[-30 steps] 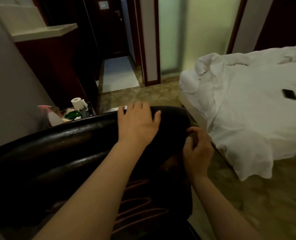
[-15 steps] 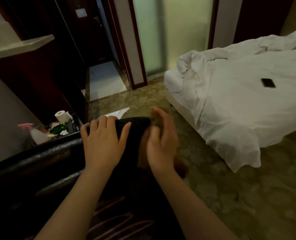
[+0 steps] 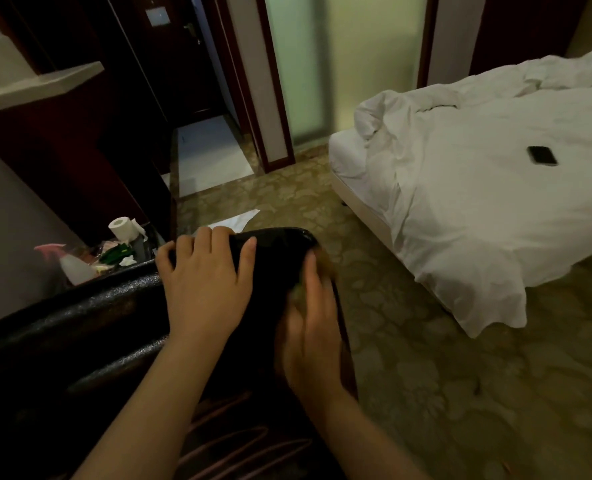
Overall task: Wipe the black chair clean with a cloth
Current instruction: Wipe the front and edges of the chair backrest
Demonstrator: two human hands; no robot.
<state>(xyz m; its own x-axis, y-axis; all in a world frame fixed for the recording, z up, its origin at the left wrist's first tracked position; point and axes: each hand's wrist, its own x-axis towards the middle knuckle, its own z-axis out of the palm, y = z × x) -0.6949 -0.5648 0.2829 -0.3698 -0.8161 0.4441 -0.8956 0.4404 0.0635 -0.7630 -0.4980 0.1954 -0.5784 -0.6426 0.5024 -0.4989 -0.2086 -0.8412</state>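
While my left hand braces flat on the black chair, my blurred right hand, grip unreadable, could slip off the cloth at centre frame.

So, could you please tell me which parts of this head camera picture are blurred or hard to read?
In the head view the right hand is smeared by motion blur, so the cloth under it cannot be made out; the left hand on the black chair is sharp. The room is dim, the chair's lower part sinks into shadow, and wide-angle distortion tilts the door frames.
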